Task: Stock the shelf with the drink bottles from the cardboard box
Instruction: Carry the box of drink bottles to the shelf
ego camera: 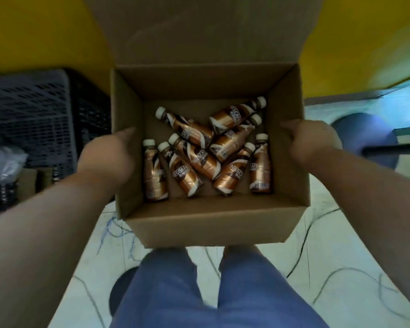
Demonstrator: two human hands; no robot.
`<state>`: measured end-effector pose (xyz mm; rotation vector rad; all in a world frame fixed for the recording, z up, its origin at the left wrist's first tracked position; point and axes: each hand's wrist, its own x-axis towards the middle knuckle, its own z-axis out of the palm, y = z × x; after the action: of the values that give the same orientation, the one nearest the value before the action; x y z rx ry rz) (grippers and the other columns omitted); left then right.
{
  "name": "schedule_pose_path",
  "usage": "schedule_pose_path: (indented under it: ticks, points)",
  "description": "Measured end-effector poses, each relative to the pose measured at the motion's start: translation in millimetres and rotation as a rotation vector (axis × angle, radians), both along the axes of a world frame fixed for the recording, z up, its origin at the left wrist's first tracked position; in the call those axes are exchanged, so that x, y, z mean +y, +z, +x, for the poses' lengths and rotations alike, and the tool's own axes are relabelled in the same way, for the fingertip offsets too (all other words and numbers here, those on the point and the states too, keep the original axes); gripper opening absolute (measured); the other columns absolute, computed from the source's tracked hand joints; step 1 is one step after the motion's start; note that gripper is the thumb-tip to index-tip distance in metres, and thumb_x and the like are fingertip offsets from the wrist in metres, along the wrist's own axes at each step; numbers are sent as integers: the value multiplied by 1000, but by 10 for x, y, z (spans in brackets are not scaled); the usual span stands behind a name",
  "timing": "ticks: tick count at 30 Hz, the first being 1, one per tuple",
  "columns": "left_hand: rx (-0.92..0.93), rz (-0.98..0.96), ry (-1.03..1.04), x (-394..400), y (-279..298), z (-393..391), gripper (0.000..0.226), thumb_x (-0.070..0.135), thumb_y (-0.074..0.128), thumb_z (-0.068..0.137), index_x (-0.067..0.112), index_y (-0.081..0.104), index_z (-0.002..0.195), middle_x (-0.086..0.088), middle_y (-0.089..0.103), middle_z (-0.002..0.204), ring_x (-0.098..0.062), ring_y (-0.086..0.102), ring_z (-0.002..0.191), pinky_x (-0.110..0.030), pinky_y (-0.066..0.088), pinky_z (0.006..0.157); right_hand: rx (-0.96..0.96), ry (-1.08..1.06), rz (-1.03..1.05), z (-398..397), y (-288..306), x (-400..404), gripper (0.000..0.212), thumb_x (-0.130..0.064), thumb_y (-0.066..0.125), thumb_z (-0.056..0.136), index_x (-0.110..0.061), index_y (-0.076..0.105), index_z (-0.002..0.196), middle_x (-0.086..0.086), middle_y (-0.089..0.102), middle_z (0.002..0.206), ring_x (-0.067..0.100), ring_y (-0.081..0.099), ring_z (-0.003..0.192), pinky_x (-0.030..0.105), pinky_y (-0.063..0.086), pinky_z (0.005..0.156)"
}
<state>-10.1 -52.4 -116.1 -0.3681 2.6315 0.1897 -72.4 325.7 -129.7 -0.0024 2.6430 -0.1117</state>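
Both hands on the box (208, 229) now, left hand (107, 157) gripping the left wall, right hand (313, 143) gripping the right, likely to keep it level; bottles (205, 150) lie jumbled inside; no shelf in view

head view looks steeply down (close) into the box (206, 223).

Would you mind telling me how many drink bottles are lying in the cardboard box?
7 bottles in the cardboard box: three left, one behind, two back right, two right. Correction: 8.
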Motion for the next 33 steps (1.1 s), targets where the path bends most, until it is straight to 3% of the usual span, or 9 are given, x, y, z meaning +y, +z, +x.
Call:
schedule_pose_path:
  ticks: [2, 6, 15, 25, 30, 33]
  points:
    - [8, -49, -42, 155, 455, 56, 65, 14, 55, 86, 35, 34, 144, -16, 61, 125, -36, 62, 101, -42, 55, 76, 7, -40, 13, 274, 466, 160, 44, -23, 55, 89, -31, 56, 133, 17, 65, 123, 40, 59, 108, 43, 49, 86]
    - [39, -71, -128, 459, 1099, 130, 70, 10, 59, 85, 37, 33, 143, -13, 63, 119, -27, 64, 83, -37, 56, 55, 41, -211, 59, 1000, 1187, 471, 44, -21, 59, 87, -29, 59, 131, 13, 66, 123, 36, 60, 110, 40, 49, 88]
    - [41, 1, -664, 1431, 1852, 207, 73, 4, 55, 85, 41, 31, 144, -12, 58, 130, -31, 62, 100, -36, 56, 57, 68, -800, 126, 3096, 1870, 755, 43, -22, 61, 85, -31, 61, 128, 10, 67, 122, 34, 61, 109, 33, 49, 84]
    - [100, 115, -1304, 3516, 1948, 1566, 68, 7, 52, 84, 40, 36, 141, -10, 64, 118, -24, 65, 91, -35, 59, 61, 32, -1453, 94, 5888, 2026, 883, 42, -20, 59, 90, -27, 59, 131, 12, 68, 121, 32, 63, 107, 31, 49, 83]
    - [105, 169, -1639, 4569, 2025, 2452, 55, 23, 48, 86, 47, 37, 134, -6, 66, 105, -20, 59, 74, -33, 53, 61, -17, -1719, 135, 7013, 2221, 945, 43, -18, 57, 91, -31, 57, 132, 10, 67, 121, 31, 63, 105, 32, 51, 81]
    - [103, 175, -1801, 5195, 2169, 2977, 50, 25, 45, 87, 45, 40, 133, -9, 67, 111, -28, 65, 89, -38, 55, 72, -14, -1856, 151, 7517, 2421, 1078, 45, -15, 56, 90, -34, 57, 131, 8, 67, 119, 30, 64, 102, 34, 54, 79]
